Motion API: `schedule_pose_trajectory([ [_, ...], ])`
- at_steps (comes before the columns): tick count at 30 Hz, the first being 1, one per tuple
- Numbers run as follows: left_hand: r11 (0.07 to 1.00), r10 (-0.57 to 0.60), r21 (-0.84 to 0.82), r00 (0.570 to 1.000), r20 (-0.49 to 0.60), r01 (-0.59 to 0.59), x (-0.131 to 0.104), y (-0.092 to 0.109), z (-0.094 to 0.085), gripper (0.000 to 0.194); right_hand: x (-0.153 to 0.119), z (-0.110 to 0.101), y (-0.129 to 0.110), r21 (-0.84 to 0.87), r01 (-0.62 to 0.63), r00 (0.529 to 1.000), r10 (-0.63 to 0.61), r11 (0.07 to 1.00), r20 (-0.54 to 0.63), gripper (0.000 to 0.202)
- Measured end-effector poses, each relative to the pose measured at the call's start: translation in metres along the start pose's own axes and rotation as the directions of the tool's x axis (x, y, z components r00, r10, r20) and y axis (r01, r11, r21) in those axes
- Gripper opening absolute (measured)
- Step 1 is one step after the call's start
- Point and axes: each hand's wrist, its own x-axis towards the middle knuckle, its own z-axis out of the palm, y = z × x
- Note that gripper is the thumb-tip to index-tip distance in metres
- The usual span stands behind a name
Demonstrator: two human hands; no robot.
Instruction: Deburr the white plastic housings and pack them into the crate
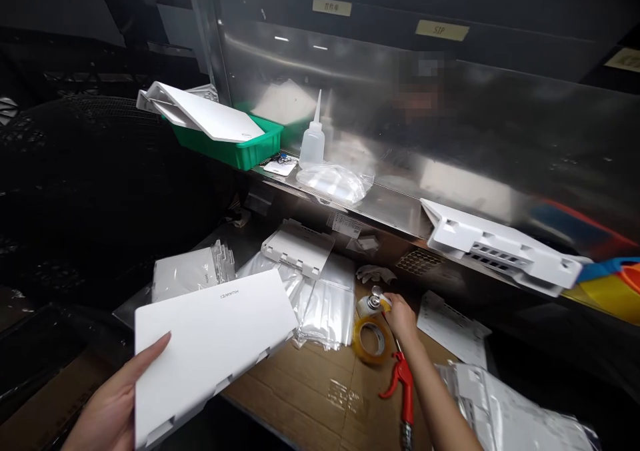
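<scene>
My left hand (107, 398) grips the left edge of a white plastic cover (210, 344) printed HUAWEI, thumb on its flat face. The cover is tilted above the bench. My right hand (401, 316) is closed, its fingertips beside the metal top of a small white dispenser bottle (369, 304). A bit of something yellow and white shows at those fingertips; what it is I cannot make out. Just below lie a roll of yellowish tape (371, 340) and a red air blow gun (404, 378), partly behind my right forearm.
Clear plastic bags (327, 308) lie mid-bench, with another white cover (300, 246) on them. Bagged white parts (185, 274) sit left, more bagged parts (505, 404) right. The metal shelf (395, 204) carries a green bin (250, 148), a squeeze bottle (313, 146) and a white housing (500, 248).
</scene>
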Motion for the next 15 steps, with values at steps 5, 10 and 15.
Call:
schedule_pose_trajectory([
  [5, 0.99, -0.141, -0.021, 0.99, 0.013, 0.141, -0.01, 0.0, 0.025, 0.074, 0.006, 0.0, -0.011, -0.106, 0.112, 0.992, -0.106, 0.988, 0.061, 0.02],
  [10, 0.996, -0.079, -0.043, 0.997, -0.011, 0.079, -0.027, -0.006, 0.04, 0.071, 0.007, -0.001, -0.016, -0.167, 0.187, 0.982, -0.178, 0.968, 0.067, 0.017],
  [15, 0.999, 0.01, -0.04, 1.0, 0.025, -0.009, -0.026, -0.016, 0.036, 0.064, 0.005, -0.001, -0.019, -0.168, 0.218, 0.975, -0.208, 0.961, 0.073, 0.014],
])
